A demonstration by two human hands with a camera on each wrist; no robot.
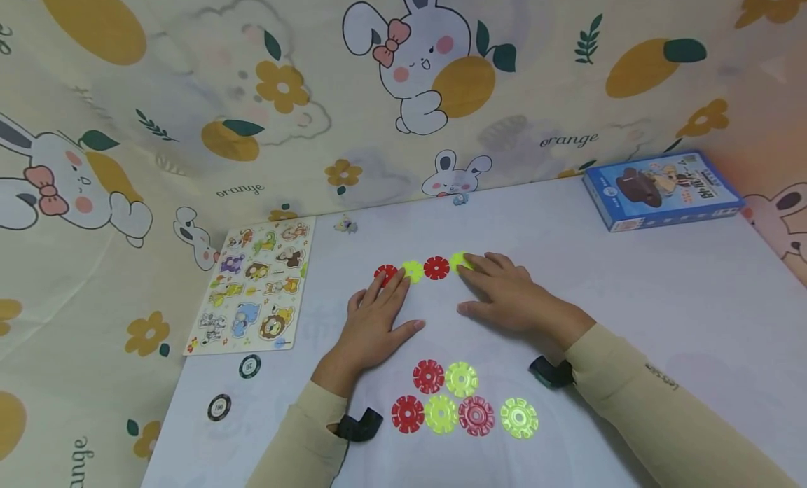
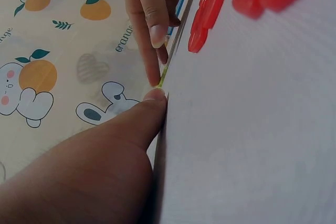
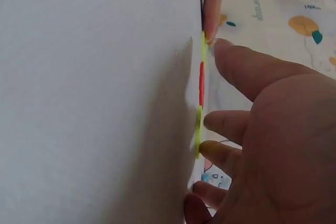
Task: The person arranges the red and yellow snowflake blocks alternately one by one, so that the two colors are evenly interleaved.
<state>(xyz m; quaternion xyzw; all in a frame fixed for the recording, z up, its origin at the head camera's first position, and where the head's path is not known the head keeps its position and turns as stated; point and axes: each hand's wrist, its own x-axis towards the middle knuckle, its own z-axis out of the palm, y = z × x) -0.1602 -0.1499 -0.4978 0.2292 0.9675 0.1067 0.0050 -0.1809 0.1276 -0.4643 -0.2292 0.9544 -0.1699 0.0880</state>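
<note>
A row of notched plastic discs lies on the white table: a red disc (image 1: 382, 272), a yellow-green disc (image 1: 412, 270), another red disc (image 1: 436, 268) and a yellow-green disc (image 1: 458, 260). My left hand (image 1: 372, 327) rests flat, fingertips over the leftmost red disc and reaching the yellow-green disc's edge. With its fingers extended, my right hand (image 1: 507, 295) touches the yellow-green disc at the right end, also seen edge-on as a yellow-green disc (image 3: 198, 129) under the fingers in the right wrist view. Both thumbs point inward, apart from the discs.
Nearer me lie several more discs, among them a red disc (image 1: 408, 414) and a yellow-green disc (image 1: 520, 418). An animal sticker board (image 1: 252, 285) and two round black-and-white chips (image 1: 249, 366) are on the left. A blue box (image 1: 662, 190) stands at the back right; small figures (image 1: 345, 224) sit at the back.
</note>
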